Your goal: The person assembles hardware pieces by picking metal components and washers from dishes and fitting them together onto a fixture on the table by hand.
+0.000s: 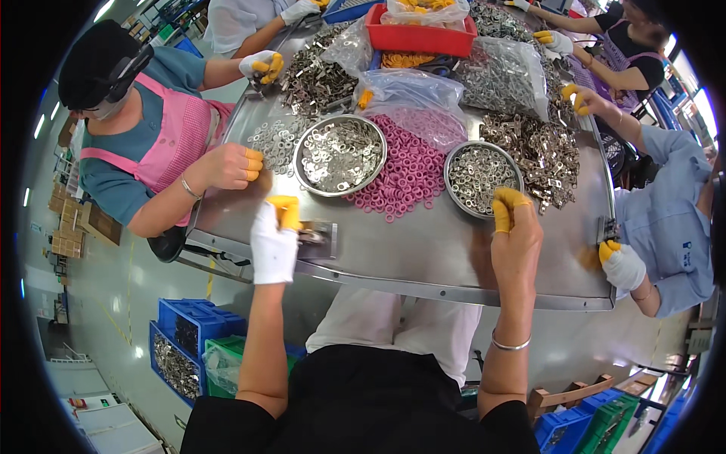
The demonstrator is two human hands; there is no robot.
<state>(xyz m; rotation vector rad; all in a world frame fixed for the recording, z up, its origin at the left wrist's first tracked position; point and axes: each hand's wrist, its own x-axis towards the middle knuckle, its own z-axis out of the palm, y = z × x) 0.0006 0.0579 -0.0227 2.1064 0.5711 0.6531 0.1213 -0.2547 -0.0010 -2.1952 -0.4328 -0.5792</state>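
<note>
Hands at a steel worktop (393, 253), near to far. At the front edge, the left hand (275, 242), gloved in white with yellow fingertips, adjoins a small metal plate (325, 248) bearing a piece too blurred to identify; whether its grip is clenched or released cannot be told. The right hand (517, 234), bare but for yellow finger covers, hangs at the near rim of the smaller dish (463, 210) of metal rings (476, 174); its fingers curl toward the thumb, but any piece within is hidden. Beyond lie pink rings (401, 178), the larger dish (339, 194) of flat washers (342, 151), and heaped metal clips (544, 166). The work appears under way, with much loose stock left; completed pieces cannot be distinguished. Farthest stands a red bin (420, 40).
</note>
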